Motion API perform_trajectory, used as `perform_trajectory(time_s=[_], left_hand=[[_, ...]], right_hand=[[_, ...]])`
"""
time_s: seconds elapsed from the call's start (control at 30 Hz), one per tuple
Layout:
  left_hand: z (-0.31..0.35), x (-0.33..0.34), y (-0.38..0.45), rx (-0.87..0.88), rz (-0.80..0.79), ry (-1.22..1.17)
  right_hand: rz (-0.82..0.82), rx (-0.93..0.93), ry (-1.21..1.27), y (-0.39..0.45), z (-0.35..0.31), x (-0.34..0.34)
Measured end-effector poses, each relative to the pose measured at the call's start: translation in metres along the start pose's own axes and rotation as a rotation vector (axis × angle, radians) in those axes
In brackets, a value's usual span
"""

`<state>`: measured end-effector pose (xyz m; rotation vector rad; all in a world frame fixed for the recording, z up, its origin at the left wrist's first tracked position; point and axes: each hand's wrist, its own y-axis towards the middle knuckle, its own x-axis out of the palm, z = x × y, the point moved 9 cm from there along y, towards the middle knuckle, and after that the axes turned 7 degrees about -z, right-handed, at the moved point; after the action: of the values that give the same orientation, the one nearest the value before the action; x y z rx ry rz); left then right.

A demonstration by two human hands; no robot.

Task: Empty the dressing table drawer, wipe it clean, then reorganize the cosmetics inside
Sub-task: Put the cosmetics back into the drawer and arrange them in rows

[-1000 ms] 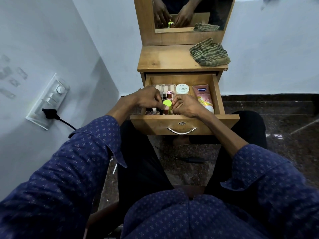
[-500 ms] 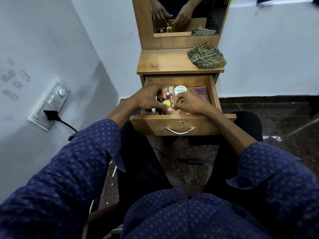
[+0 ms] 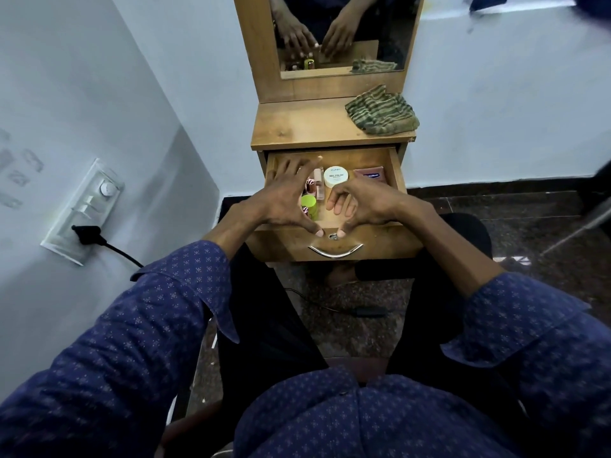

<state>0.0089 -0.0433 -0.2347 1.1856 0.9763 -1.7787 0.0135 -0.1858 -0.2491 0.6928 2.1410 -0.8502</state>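
The wooden drawer (image 3: 360,246) of the dressing table stands pulled out. Inside are a bottle with a lime-green cap (image 3: 309,203), small pink tubes (image 3: 317,180), a white round nail-polish-remover jar (image 3: 336,176) and a dark pink tube (image 3: 370,175) at the back right. My left hand (image 3: 284,200) is spread flat over the drawer's left side, fingers straight, thumb on the front edge. My right hand (image 3: 362,201) hovers over the right side, fingers loosely bent, thumb on the front edge near the lock. Neither hand holds anything.
A striped green cloth (image 3: 382,110) lies on the tabletop (image 3: 297,127) at the right. A mirror (image 3: 340,31) rises behind. A wall switch panel with a black plug (image 3: 84,213) is at the left. A black cable (image 3: 363,312) lies on the floor under the drawer.
Both hands let go of the green-capped bottle and spread apart, the left opening flat over the drawer's left side. Thumbs moved to the front edge. The drawer sits slightly further in.
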Motion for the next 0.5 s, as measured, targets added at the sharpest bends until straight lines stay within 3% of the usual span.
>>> perform_trajectory(time_s=[0.27,0.5], left_hand=[[-0.018,0.000,0.023,-0.030,0.047,0.008],[-0.036,-0.007,0.053,-0.061,0.068,0.051]], right_hand=[[0.344,-0.052,-0.222,0.003,-0.004,-0.026],[0.363,0.006,-0.348,0.037,0.003,-0.044]])
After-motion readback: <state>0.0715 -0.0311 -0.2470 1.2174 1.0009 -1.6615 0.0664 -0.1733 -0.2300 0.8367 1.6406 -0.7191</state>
